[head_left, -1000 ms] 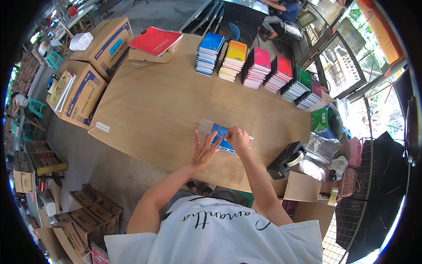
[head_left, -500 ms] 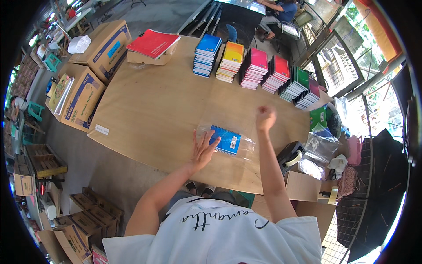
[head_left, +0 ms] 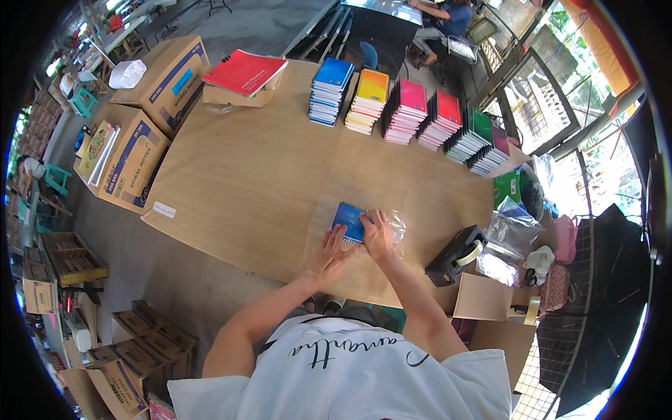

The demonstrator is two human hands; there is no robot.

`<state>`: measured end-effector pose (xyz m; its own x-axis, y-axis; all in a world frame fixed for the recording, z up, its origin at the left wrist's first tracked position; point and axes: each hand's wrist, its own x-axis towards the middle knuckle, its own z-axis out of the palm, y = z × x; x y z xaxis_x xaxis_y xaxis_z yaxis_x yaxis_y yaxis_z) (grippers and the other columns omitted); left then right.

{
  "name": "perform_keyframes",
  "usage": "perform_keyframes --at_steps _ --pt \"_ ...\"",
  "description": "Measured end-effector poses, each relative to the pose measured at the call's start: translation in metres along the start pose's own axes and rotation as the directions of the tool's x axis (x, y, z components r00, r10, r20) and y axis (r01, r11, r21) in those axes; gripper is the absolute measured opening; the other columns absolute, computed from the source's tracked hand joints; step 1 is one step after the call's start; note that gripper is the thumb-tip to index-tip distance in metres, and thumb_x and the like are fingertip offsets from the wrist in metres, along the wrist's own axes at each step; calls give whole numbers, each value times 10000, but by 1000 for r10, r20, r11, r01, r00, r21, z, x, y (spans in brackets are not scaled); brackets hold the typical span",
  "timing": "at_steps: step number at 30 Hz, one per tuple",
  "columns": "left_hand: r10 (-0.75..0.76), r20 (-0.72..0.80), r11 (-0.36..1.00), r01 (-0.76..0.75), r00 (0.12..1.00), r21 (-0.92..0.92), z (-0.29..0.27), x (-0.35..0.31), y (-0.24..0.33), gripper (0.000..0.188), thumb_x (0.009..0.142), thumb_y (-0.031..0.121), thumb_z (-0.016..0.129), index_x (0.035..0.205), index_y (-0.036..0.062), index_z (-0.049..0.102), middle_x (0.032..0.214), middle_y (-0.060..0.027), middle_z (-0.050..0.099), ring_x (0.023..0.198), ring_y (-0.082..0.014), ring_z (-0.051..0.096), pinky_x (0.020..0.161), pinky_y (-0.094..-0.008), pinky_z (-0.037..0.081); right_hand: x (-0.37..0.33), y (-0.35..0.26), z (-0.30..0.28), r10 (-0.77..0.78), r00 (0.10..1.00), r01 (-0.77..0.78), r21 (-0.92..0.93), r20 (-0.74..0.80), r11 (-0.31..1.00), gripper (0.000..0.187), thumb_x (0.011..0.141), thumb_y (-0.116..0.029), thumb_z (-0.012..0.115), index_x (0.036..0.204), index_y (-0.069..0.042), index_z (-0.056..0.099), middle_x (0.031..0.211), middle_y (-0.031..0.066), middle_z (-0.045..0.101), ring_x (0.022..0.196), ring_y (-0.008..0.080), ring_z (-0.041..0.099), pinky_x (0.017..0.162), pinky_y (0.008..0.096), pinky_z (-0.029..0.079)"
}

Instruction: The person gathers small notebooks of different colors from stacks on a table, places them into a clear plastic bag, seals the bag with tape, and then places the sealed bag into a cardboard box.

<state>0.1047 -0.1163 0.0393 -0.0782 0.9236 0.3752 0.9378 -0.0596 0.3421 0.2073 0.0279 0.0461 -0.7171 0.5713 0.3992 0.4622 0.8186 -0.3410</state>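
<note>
A blue spiral notebook [head_left: 346, 215] lies on the table, with a clear plastic bag [head_left: 397, 227] spread around and over it. My left hand [head_left: 327, 257] rests flat at the notebook's near left edge, its fingers stretched out and touching the cover. Over the notebook's right part, my right hand [head_left: 379, 236] is closed, fingers bent down and pressed against the cover or the plastic. Whatever may be between those fingertips is hidden. The two hands nearly meet at the near edge.
Stacks of notebooks in blue [head_left: 331, 91], yellow [head_left: 367, 101], pink, red, green and purple line the table's far side. A black tape dispenser [head_left: 455, 255] stands right. Red notebooks [head_left: 245, 72] lie far left, beside cartons [head_left: 129, 157]. Loose plastic bags [head_left: 507, 238] lie near the right edge.
My right hand has come down from above the table's right part onto the notebook. My left hand has shifted slightly toward me. The tape dispenser has moved a little left and nearer.
</note>
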Motion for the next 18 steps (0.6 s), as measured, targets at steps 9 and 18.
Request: perform_keyframes --at_steps 9,18 --pt "-144 165 989 138 976 44 11 12 17 697 705 172 728 1346 286 479 1467 -309 108 1370 -464 160 1091 -552 219 6 -4 -6 33 999 -31 53 -30 998 166 646 -4 593 757 -95 677 793 67 601 803 282 597 647 401 513" --pt "-352 178 930 322 919 177 36 30 35 956 526 443 843 1374 252 445 1502 -312 12 1376 -509 73 1070 -625 180 12 -2 -14 72 993 -84 132 91 988 117 658 17 617 718 -70 667 771 77 610 758 296 617 611 410 497"
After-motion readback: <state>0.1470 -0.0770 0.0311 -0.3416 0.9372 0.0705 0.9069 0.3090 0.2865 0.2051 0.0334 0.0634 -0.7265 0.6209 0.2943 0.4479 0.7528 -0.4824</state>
